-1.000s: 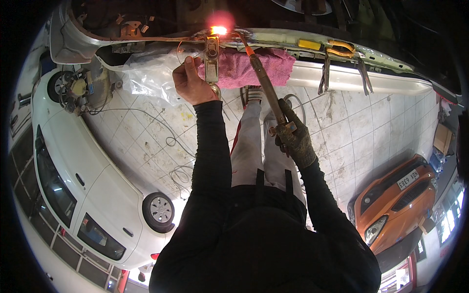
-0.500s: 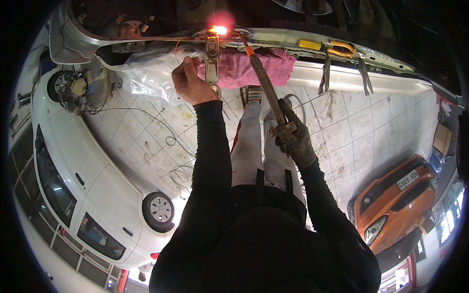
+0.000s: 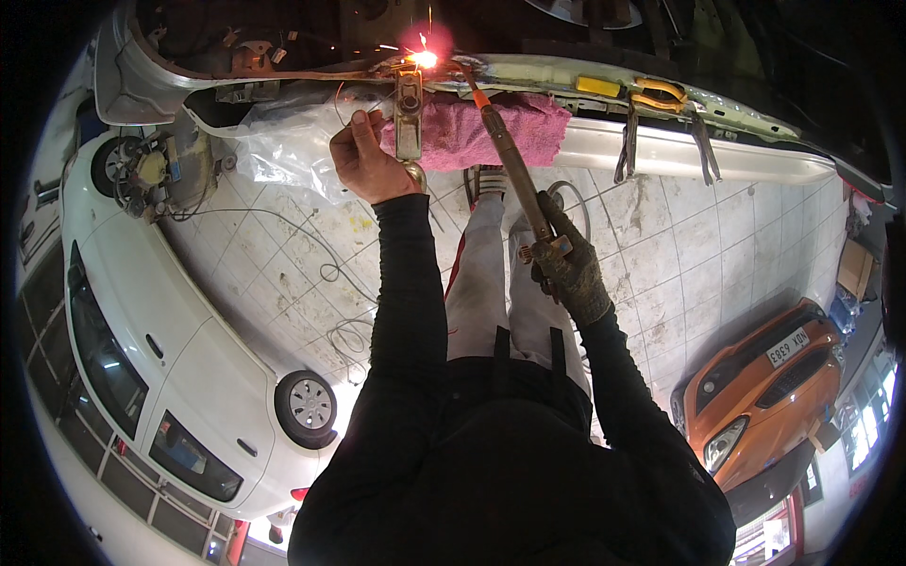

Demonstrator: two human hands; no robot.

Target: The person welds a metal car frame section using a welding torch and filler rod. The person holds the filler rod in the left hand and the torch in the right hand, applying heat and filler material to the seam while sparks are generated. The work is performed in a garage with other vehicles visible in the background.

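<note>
My bare left hand is closed in a pinch, thumb up, on a thin wire that curves above the fingers. Right beside it a metal clamp hangs from the car sill's edge. My right hand, in a dirty work glove, is wrapped round the handle of a gas torch. The torch's thin, bent tip points at a glowing spot on the metal just above the clamp. Sparks fly up from that spot. A pink cloth drapes below the sill, behind the torch.
Locking pliers with yellow grips hang from the sill at right. Clear plastic sheeting lies at left. A white car stands at left, an orange car at lower right. Cables run over the tiled floor.
The glowing spot has turned brighter and sparks now shoot up from it, where there was a pinkish glow. Both hands and the torch have hardly moved.
</note>
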